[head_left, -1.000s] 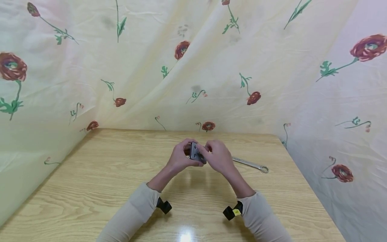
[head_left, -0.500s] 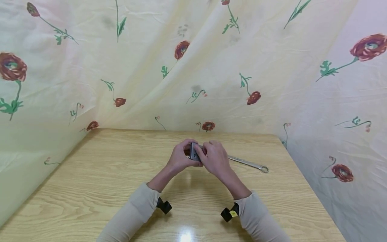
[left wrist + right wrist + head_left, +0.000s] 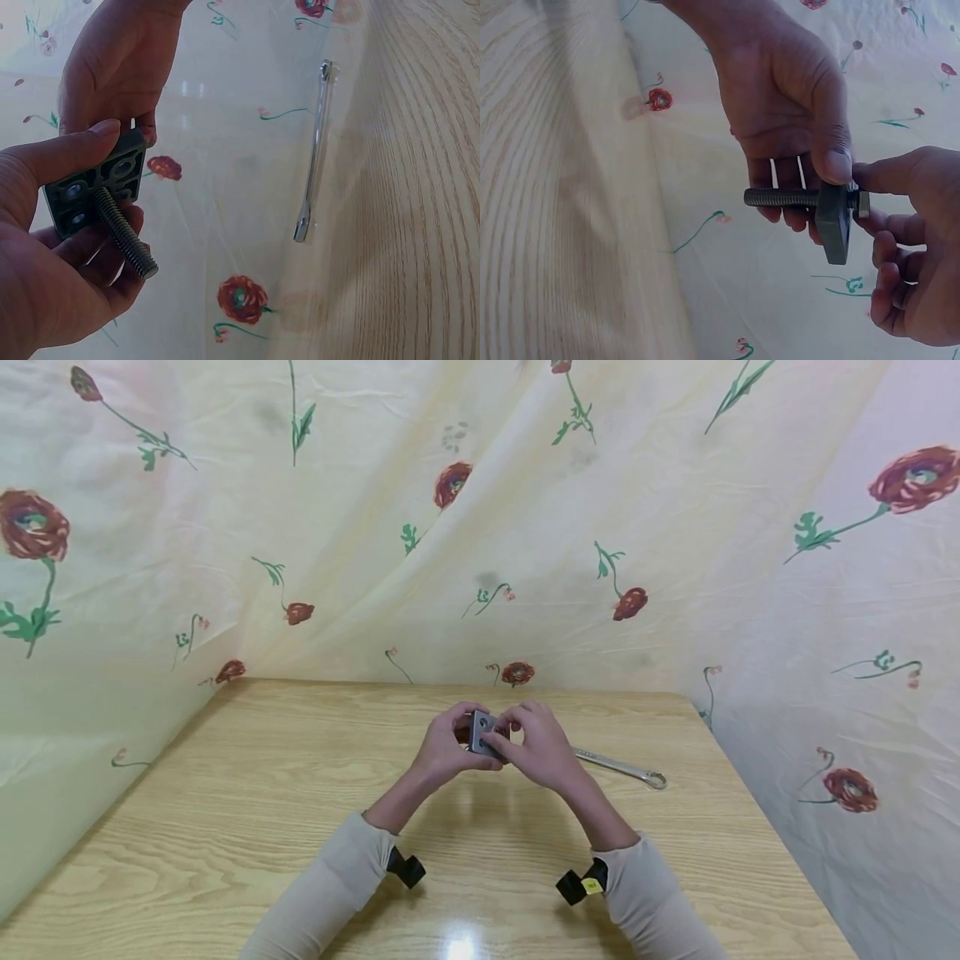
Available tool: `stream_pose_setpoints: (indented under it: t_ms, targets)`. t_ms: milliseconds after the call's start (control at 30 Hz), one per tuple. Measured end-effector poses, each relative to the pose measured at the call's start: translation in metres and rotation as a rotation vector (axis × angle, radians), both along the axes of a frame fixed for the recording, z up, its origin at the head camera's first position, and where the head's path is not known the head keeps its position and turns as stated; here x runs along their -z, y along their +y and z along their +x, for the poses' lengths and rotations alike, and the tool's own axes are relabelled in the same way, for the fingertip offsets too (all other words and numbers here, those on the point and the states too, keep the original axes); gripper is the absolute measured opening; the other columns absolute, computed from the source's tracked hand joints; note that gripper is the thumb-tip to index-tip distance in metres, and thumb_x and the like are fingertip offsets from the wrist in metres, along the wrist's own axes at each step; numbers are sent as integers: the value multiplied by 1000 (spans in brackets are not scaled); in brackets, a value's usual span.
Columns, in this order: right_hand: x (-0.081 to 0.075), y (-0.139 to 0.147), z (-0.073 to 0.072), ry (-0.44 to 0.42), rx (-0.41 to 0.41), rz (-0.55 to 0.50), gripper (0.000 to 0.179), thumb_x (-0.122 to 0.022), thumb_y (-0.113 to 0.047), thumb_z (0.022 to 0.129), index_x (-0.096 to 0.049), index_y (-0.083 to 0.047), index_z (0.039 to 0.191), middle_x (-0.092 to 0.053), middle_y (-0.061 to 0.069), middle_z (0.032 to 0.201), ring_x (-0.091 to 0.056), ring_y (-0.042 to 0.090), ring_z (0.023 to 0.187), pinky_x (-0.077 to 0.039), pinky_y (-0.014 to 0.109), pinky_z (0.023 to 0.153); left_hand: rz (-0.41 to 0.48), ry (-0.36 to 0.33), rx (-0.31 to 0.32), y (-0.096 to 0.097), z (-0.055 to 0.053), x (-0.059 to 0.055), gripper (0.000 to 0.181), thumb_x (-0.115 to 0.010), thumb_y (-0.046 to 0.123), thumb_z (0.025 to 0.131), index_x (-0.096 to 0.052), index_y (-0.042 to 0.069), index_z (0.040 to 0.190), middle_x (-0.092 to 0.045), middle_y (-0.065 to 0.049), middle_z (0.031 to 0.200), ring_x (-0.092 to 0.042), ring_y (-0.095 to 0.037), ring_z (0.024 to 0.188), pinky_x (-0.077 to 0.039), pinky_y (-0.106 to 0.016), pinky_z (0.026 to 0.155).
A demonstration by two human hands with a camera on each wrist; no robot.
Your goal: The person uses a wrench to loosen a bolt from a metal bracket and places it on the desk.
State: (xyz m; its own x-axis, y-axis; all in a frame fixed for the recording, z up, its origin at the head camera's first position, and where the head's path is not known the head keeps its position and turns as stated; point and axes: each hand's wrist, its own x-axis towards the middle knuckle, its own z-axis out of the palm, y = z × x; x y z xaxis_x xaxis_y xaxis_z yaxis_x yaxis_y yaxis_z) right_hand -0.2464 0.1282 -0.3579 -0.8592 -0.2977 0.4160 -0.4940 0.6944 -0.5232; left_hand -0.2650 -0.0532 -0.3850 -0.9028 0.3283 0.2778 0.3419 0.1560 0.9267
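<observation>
A square grey plate (image 3: pixel 482 731) with several holes is held up over the table. My left hand (image 3: pixel 444 749) grips it by the edges, thumb on one side and fingers on the other. Through its middle runs a threaded bolt (image 3: pixel 126 234), whose long shank sticks out on the side facing the left palm. At the opposite face is the hex head (image 3: pixel 863 204), with a short stretch of thread showing between head and plate. My right hand (image 3: pixel 542 747) pinches that head between thumb and fingers; in the right wrist view its other fingers curl loosely below.
A silver combination wrench (image 3: pixel 619 768) lies on the wood-grain table (image 3: pixel 300 827), right of and behind the right hand. Flowered cloth (image 3: pixel 360 527) hangs along the back and both sides of the table.
My right hand swung in over the plate, covering more of it, then drew back to the right with its fingers at the bolt head. The left hand keeps the plate nearly still.
</observation>
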Motion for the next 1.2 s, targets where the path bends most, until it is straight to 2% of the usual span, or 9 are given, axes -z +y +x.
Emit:
stream_pose_setpoints:
  t_ms: [267, 467, 700, 833, 933, 1000, 1067, 1200]
  targets:
    - [-5, 3, 1, -63, -75, -59, 18, -73, -9, 86, -71, -5, 104, -60, 8, 94, -48, 19, 88, -38, 33, 80, 8, 23, 5, 2, 1, 0, 68, -91, 4, 66, -60, 7, 126, -74, -19, 113, -65, -14, 88, -52, -27, 82]
    - [-5, 3, 1, -71, -119, -96, 24, -67, 3, 76, -72, -5, 98, -61, 9, 94, -47, 20, 89, -37, 34, 81, 14, 23, 29, 3, 1, 1, 64, -90, 3, 66, -60, 7, 123, -74, -19, 112, -65, -14, 87, -53, -27, 81]
    - [-3, 2, 0, -47, -162, -105, 25, -63, 9, 74, -73, -6, 92, -62, 10, 95, -50, 24, 91, -35, 33, 78, 8, 17, 38, 4, 2, 1, 63, -90, 4, 67, -61, 5, 122, -73, -21, 112, -64, -12, 85, -53, -25, 80]
    - [-4, 4, 0, -51, -177, -127, 31, -64, 8, 75, -71, -5, 102, -61, 11, 97, -49, 23, 91, -36, 34, 79, -8, 16, 14, 3, 3, 0, 64, -91, 5, 67, -61, 7, 124, -74, -20, 111, -64, -12, 85, -52, -25, 80]
    - [-5, 6, 1, -65, -142, -160, 32, -66, 0, 79, -67, -5, 110, -60, 12, 100, -48, 22, 92, -38, 36, 80, -17, 20, 0, 3, 3, -1, 67, -91, 5, 66, -60, 7, 126, -74, -19, 112, -64, -13, 86, -52, -26, 80]
    - [-5, 6, 1, -79, -76, -161, 24, -69, -12, 85, -66, -6, 108, -60, 13, 100, -49, 24, 93, -39, 35, 79, -18, 24, -1, 3, 3, 0, 69, -91, 5, 67, -59, 6, 127, -73, -20, 112, -64, -13, 86, -52, -26, 80]
    - [-5, 6, 1, -91, 11, -127, 22, -70, -28, 91, -65, -8, 96, -59, 11, 93, -50, 24, 86, -38, 33, 72, -18, 27, 1, 3, 3, 0, 69, -91, 5, 67, -58, 5, 127, -73, -19, 113, -64, -14, 87, -52, -26, 80]
    - [-1, 2, 0, -106, 148, -18, 52, -60, -54, 95, -54, -14, 63, -47, 0, 65, -45, 19, 59, -31, 27, 52, -9, 27, 0, 3, 3, 1, 66, -91, 6, 67, -60, 8, 124, -74, -17, 112, -64, -13, 89, -53, -26, 80]
